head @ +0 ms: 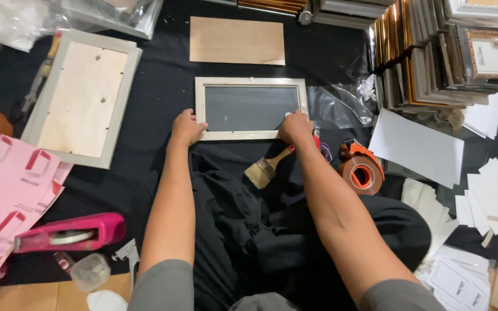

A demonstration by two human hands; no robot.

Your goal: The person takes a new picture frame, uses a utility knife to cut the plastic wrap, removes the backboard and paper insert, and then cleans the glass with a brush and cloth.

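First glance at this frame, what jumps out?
Dead centre, both hands grip a small pale picture frame lying on black cloth: left hand at its lower left corner, right hand at its lower right. Just below the right hand lie a paintbrush and an orange tape dispenser. Top right, a tall stack of frames crowds the corner.

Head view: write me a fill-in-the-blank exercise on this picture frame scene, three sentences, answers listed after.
1. Both hands, the left hand and the right hand, rest on the near edge of a pale picture ____ lying on the black cloth.
2. The paintbrush lies just under the ____ forearm.
3. The tape dispenser to the right of the brush is ____ in colour.

Missing words: frame; right; orange
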